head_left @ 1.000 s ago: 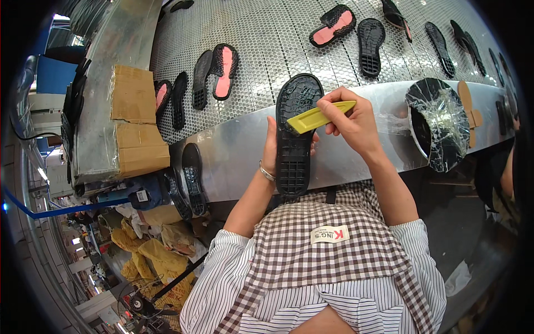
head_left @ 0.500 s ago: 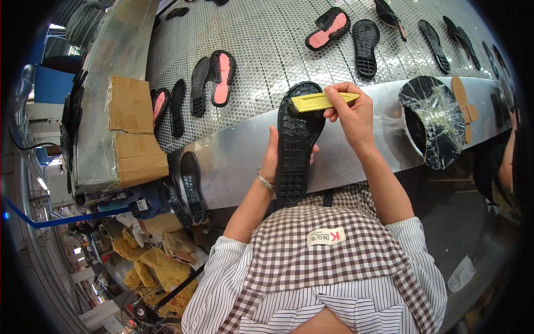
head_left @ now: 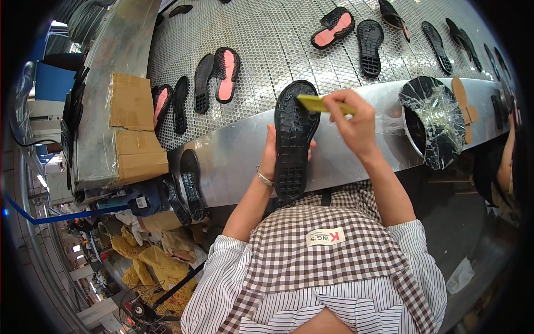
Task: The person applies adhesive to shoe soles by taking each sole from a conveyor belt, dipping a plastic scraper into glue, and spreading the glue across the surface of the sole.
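Note:
My left hand (head_left: 268, 157) is closed around a black shoe sole (head_left: 291, 161), its thumb along the left edge and fingertips showing on the right. The sole is upright, with its wide toe end up and its grid-patterned heel toward my apron. Its inner face looks wet and shiny near the toe. Between the thumb and fingers of my right hand (head_left: 359, 123) is a flat yellow brush (head_left: 322, 104). The brush's tip is at the upper part of the sole, and its bristles are hard to make out.
A perforated metal surface (head_left: 267, 61) beyond the bench edge (head_left: 233, 145) carries slippers with pink insoles (head_left: 226, 78) and black soles (head_left: 369, 49). At right is a plastic-wrapped round container (head_left: 431, 119) beside brown insole-shaped pieces (head_left: 459, 92). Cardboard (head_left: 139, 128) and two soles (head_left: 191, 183) are at left.
The brush has turned and shifted slightly right and down, blurring with motion. The held sole has tilted slightly. Slippers and soles on the perforated surface have slid a little to the right.

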`<state>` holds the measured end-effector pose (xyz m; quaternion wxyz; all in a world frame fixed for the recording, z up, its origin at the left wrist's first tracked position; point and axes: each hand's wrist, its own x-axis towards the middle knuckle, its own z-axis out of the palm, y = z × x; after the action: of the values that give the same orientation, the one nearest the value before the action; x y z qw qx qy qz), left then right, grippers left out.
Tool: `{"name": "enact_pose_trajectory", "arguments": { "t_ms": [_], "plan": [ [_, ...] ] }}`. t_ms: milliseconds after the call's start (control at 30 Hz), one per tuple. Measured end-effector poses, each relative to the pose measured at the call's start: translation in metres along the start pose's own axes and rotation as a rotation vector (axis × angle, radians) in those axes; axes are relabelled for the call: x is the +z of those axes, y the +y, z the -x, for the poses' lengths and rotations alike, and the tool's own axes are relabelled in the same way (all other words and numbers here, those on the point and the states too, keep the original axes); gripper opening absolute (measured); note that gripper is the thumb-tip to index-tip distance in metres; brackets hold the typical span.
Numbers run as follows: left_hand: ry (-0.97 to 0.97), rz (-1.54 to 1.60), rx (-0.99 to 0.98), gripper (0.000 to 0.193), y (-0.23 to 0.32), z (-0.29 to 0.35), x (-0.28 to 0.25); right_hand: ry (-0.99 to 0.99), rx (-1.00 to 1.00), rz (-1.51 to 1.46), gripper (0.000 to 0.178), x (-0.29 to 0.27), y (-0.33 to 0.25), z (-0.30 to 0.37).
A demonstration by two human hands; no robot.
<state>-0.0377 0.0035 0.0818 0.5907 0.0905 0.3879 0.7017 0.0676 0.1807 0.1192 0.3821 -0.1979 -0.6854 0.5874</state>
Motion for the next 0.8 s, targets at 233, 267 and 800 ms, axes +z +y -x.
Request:
{"name": "enact_pose_trajectory", "arguments": {
  "t_ms": [233,267,800],
  "plan": [
    [0.035,0.04,0.043,0.086,0.021,-0.034,-0.015,-0.377,-0.468,0.138,0.009,0.01,-0.032,0.042],
    [0.014,0.058,0.039,0.085,0.027,-0.05,-0.019,-0.346,-0.399,0.186,0.011,0.005,-0.035,0.046],
    [1.297,-1.612,0.669,0.032,0.182,-0.082,-0.247,0.308,0.039,0.154,0.006,-0.092,-0.025,0.069]
  ]
}}
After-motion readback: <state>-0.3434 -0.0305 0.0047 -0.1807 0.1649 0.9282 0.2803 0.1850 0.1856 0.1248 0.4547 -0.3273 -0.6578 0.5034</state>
